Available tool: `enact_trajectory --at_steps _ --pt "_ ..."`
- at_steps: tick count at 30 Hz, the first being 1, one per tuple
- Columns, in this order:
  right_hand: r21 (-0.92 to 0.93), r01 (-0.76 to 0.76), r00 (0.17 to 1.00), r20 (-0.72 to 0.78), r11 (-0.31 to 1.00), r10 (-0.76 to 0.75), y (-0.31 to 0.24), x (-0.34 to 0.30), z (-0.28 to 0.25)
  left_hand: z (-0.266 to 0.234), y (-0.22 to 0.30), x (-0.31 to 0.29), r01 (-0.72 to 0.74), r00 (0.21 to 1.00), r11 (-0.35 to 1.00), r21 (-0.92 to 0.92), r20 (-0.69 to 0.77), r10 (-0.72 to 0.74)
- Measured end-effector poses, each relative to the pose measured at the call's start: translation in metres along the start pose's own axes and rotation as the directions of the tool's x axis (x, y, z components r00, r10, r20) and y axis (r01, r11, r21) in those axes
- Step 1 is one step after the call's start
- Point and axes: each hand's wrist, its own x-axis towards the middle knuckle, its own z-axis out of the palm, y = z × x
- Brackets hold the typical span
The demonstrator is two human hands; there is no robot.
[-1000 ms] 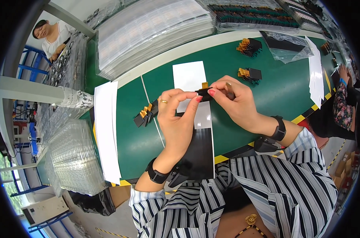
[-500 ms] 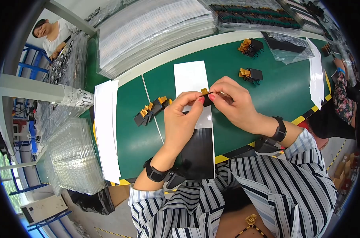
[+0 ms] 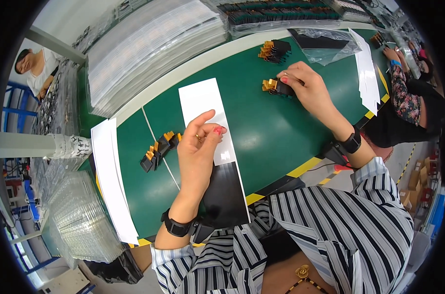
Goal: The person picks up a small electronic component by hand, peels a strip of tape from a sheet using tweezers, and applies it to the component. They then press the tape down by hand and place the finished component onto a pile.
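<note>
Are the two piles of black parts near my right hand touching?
Apart: the head view shows green table between the far pile and near pile.

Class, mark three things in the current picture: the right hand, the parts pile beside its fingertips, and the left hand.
Right hand [image 3: 309, 89]: head view, broad middle, behind the thumb.
Parts pile [image 3: 284, 89]: head view, on its black portion.
Left hand [image 3: 195, 159]: head view, broad middle, below the fingers.

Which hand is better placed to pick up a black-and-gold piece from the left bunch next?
Probably the left hand: it is close beside the left bunch and looks empty. The right hand is farther away, over at the right bunch.
</note>
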Motion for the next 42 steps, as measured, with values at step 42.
enact_trajectory --at_steps 42 --pt "0.824 -0.534 0.845 0.511 0.187 0.161 -0.067 -0.011 0.063 -0.021 -0.009 -0.06 -0.281 0.923 0.039 0.959 0.259 0.284"
